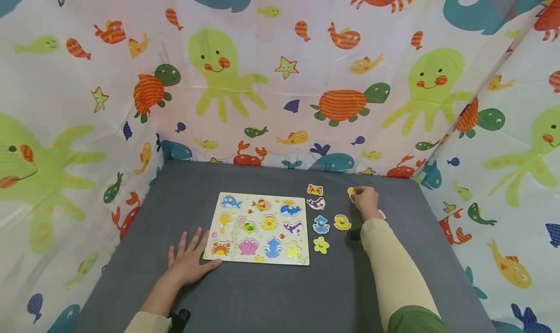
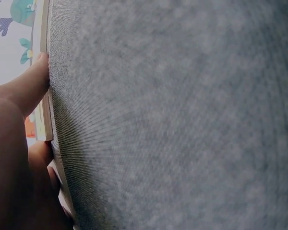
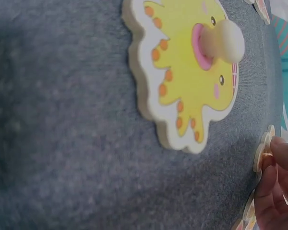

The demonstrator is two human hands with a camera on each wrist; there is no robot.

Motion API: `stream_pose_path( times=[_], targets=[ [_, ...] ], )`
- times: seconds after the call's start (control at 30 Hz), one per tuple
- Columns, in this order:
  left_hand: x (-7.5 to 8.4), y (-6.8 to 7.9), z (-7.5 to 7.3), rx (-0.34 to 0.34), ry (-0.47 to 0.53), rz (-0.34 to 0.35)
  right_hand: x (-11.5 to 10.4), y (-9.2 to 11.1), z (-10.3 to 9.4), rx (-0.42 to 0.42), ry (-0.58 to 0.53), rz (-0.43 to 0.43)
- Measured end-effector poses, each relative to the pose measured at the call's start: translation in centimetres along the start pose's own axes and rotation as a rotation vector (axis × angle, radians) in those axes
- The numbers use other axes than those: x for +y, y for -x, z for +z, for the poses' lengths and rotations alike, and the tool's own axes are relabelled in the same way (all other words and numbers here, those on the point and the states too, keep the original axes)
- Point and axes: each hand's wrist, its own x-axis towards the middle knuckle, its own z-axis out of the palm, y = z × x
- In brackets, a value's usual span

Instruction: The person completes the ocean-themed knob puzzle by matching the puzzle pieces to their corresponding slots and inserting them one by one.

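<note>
A wooden peg puzzle board [image 1: 258, 261] with printed sea animals lies on the grey table. My left hand [image 1: 189, 262] rests at its lower left corner, fingers spread, the thumb along the front edge. My right hand [image 1: 365, 201] pinches the knob of a small yellow puzzle piece [image 1: 351, 190] at the back right; the hand hides most of that piece. In the right wrist view, an octopus piece [image 3: 192, 72] with a pale knob lies close to the camera. Beyond it, the fingertips of my right hand [image 3: 278, 184] grip the piece's knob.
Right of the board lie a crab piece [image 1: 315, 190], a purple whale-like piece [image 1: 316, 203], a blue squid piece [image 1: 321, 224] and a yellow star piece [image 1: 321, 245]. A pink piece [image 1: 381, 214] is partly hidden by the right wrist. A sea-animal curtain [image 1: 271, 46] surrounds the table.
</note>
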Motion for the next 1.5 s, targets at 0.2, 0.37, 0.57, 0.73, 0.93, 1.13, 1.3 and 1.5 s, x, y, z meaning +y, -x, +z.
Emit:
stream_pose_path(
  times=[0.2,0.37,0.57,0.73,0.93,1.13,1.3,1.5],
  targets=[
    [0.6,0.1,0.0,0.000,-0.012,0.003,0.3,0.2,-0.4,-0.029,0.025,0.027],
    [0.7,0.0,-0.1,-0.011,-0.023,-0.008,0.1,0.4,-0.4,-0.017,0.036,-0.008],
    [0.7,0.0,-0.1,-0.009,-0.022,-0.006,-0.5,1.1,-0.2,0.023,0.051,-0.052],
    [0.5,0.3,0.0,-0.009,-0.017,-0.010,-1.5,2.3,0.0,-0.010,0.024,-0.075],
    [0.4,0.5,0.4,-0.006,-0.007,-0.015,-2.9,3.5,0.2,-0.012,-0.010,-0.133],
    [0.3,0.4,0.6,-0.015,-0.009,-0.027,-4.1,4.6,0.5,-0.006,-0.020,-0.178],
    [0.4,0.3,0.3,-0.014,-0.010,-0.017,-4.6,5.6,0.6,-0.024,-0.043,-0.219],
    [0.4,0.0,0.2,-0.015,-0.022,-0.015,-5.6,7.5,1.3,-0.032,-0.057,-0.317]
  ],
)
